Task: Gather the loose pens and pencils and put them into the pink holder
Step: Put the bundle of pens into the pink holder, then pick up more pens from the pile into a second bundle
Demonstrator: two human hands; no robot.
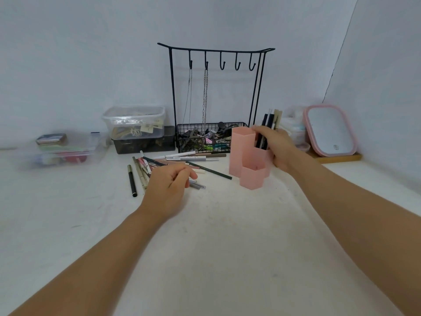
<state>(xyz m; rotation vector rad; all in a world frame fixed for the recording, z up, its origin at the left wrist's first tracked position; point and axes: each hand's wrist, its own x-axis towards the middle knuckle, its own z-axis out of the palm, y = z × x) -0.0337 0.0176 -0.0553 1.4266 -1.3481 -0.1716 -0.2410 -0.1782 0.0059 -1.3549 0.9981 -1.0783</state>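
The pink holder, made of hexagonal tubes of different heights, stands right of centre on the white table. My right hand grips a bundle of dark pens upright, their lower ends inside the holder's back-right tube. A pile of loose pens and pencils lies left of the holder. My left hand hovers over the pile's near side with curled fingers, touching or pinching a grey pen; the grip itself is hidden. A black pen lies apart at the left.
Behind the pile stands a black wire jewellery rack with chains and a basket of clips. A clear lidded box sits on a dark tin at back left, a plastic tray at far left, a pink mirror at back right.
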